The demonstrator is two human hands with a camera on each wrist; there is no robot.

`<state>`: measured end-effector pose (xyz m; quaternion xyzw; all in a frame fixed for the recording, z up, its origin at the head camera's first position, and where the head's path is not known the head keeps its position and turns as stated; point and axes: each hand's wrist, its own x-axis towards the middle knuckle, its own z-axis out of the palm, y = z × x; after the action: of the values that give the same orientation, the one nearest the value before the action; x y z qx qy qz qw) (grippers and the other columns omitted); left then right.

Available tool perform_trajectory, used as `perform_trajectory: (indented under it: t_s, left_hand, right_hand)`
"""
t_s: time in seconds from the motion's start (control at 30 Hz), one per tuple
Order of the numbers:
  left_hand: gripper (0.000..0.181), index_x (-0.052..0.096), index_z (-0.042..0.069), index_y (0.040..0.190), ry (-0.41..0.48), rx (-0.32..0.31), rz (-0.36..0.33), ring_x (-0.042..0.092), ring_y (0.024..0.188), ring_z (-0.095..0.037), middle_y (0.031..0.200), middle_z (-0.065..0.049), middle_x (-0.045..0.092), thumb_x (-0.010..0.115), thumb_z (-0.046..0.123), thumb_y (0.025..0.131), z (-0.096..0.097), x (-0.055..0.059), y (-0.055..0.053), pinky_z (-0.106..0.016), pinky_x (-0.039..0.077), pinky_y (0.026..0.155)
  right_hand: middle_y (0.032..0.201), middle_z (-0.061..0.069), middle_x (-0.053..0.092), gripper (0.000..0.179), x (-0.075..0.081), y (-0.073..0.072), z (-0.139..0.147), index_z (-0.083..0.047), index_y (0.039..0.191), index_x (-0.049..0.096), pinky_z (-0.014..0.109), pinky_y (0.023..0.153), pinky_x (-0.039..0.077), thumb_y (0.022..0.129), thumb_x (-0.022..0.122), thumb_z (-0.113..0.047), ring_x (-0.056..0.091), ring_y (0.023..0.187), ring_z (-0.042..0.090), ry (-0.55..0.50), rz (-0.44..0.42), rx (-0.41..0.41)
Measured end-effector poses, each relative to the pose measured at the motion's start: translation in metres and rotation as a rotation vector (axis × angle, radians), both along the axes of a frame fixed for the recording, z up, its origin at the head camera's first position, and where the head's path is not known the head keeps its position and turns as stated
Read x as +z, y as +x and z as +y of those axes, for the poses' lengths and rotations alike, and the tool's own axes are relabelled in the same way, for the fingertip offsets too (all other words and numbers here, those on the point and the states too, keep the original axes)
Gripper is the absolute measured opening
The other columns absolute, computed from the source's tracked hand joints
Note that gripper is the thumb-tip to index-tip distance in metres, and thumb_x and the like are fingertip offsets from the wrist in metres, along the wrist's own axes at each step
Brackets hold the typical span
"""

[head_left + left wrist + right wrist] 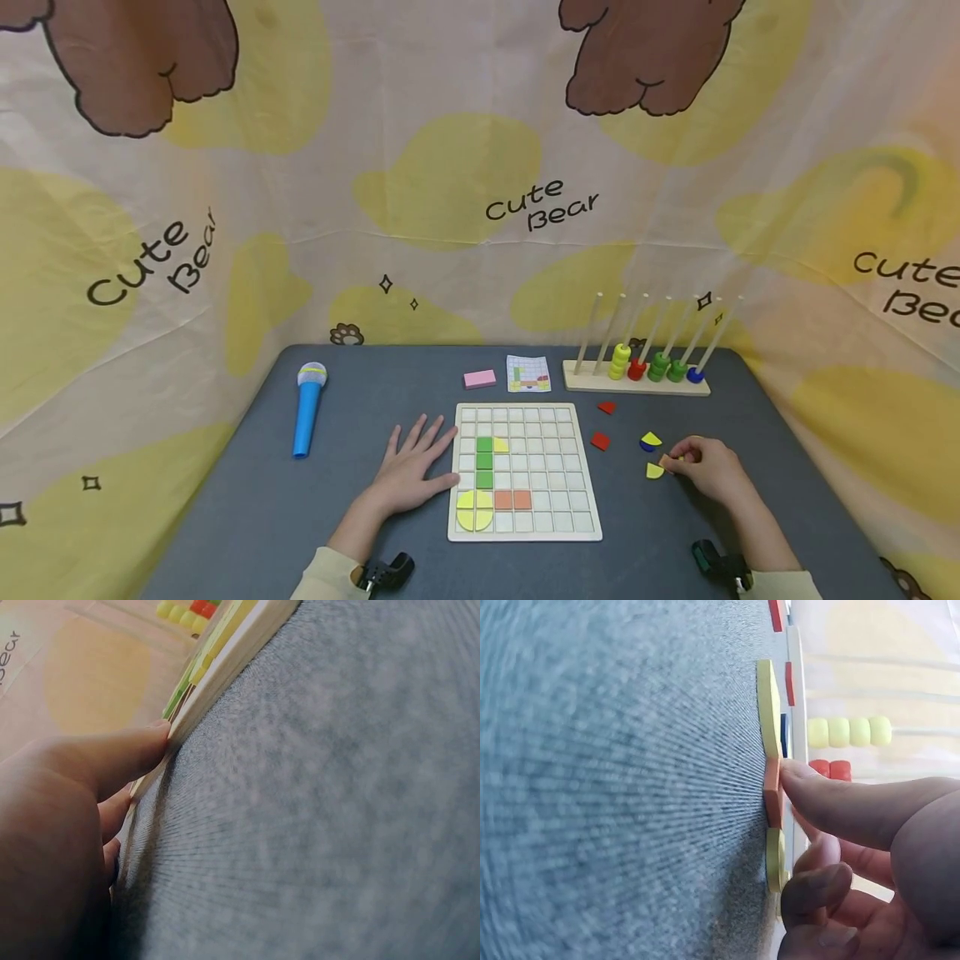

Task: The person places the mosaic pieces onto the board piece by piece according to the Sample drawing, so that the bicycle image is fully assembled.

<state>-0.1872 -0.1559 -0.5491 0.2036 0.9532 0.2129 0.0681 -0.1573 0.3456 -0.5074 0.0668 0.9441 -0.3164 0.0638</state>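
Observation:
My left hand (pixel 411 473) lies with fingers spread, its thumb and a fingertip touching the left edge of the white grid board (pixel 525 533). On the board are several green squares (pixel 484 461), a yellow quarter piece (pixel 501 445), a yellow circle of quarter pieces (pixel 475 510) and two orange squares (pixel 512 500). Right of the board my right hand (pixel 707 468) pinches an orange tile (pixel 772 791) at table level, thumb on its edge. Close to those fingertips lie a yellow quarter tile (pixel 655 472), another yellow tile (pixel 651 437) and a blue one (pixel 647 447).
Two red tiles, one square (pixel 600 441) and one triangular (pixel 607 407), lie right of the board. Behind stand a pegged bead rack (pixel 637 382), a pattern card (pixel 528 374) and a pink block (pixel 479 379). A blue toy microphone (pixel 307 410) lies at the left.

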Motion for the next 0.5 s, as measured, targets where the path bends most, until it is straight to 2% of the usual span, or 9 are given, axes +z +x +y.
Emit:
perform_trajectory:
  t_s: [0.13,0.3,0.43,0.5]
  left_hand:
    - [0.082,0.031,0.031,0.160,0.024,-0.002,0.010,0.007,0.157,-0.034,0.169,-0.001,0.023,0.052,0.070,0.092,0.0003,-0.0023,0.0001,-0.068,-0.004,0.119]
    - [0.082,0.032,0.031,0.160,0.047,0.000,0.027,0.008,0.157,-0.035,0.168,-0.003,0.024,0.053,0.070,0.091,-0.0002,-0.0070,-0.0004,-0.068,-0.004,0.119]
    - [0.082,0.031,0.032,0.160,0.041,0.004,0.024,0.007,0.157,-0.034,0.169,-0.001,0.023,0.052,0.072,0.091,-0.0003,-0.0072,-0.0010,-0.067,-0.005,0.119]
    - [0.081,0.032,0.031,0.160,0.047,-0.002,0.033,0.008,0.157,-0.036,0.168,-0.003,0.025,0.053,0.070,0.092,0.0000,-0.0060,-0.0009,-0.068,-0.004,0.118]
  right_hand:
    - [0.078,0.003,0.054,0.029,-0.0005,0.0002,0.0009,-0.005,0.097,0.074,0.032,0.064,0.034,0.090,0.078,-0.033,0.048,0.074,0.019,0.012,-0.014,0.020]
    - [0.079,0.003,0.055,0.027,-0.0001,-0.0014,0.0005,-0.005,0.092,0.072,0.032,0.065,0.035,0.086,0.081,-0.030,0.048,0.074,0.019,0.004,-0.020,0.026]
    - [0.080,0.003,0.060,0.026,0.0036,-0.0026,-0.0008,-0.006,0.088,0.069,0.031,0.066,0.039,0.085,0.082,-0.028,0.051,0.075,0.018,-0.017,0.007,0.042]
    - [0.079,0.002,0.063,0.026,0.0065,-0.0030,-0.0016,-0.006,0.088,0.069,0.031,0.065,0.042,0.086,0.081,-0.029,0.053,0.073,0.017,-0.029,0.024,0.043]
